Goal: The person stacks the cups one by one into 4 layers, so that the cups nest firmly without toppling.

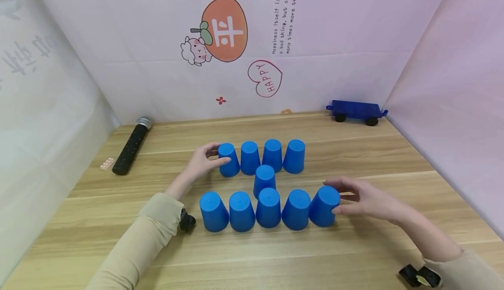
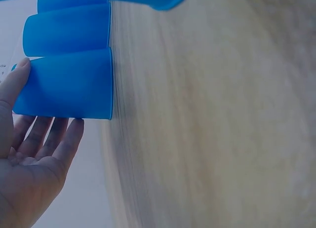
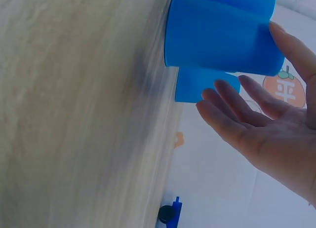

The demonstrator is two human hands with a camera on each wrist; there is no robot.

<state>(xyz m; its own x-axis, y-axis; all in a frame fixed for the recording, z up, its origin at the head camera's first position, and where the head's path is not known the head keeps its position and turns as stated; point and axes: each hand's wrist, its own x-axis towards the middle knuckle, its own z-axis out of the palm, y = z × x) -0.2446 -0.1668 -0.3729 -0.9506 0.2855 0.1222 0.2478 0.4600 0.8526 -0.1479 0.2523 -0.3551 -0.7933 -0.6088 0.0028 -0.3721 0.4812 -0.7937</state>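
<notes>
1. Touches far row's leftmost blue cup (image 1: 229,163) with spread left grip (image 1: 199,163).
2. Touches near row's rightmost blue cup (image 1: 323,207) with spread right grip (image 1: 366,198).
3. With both rows (image 1: 269,209) mid-counter (image 1: 374,158), leaves room toward left and right edges.

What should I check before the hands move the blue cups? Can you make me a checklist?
1. All ten blue cups upside down: ok, their closed ends face up.
2. Left hand at the back row's leftmost cup: ok. How firmly it holds: cannot tell.
3. Right hand wrapped round the front row's rightmost cup: not ok, the right wrist view shows a gap between fingers and cup.
4. Lone cup between the rows clear of the front row: cannot tell, the front row's middle cup partly hides it.
5. Microphone and blue trailer away from the cups: ok.
</notes>
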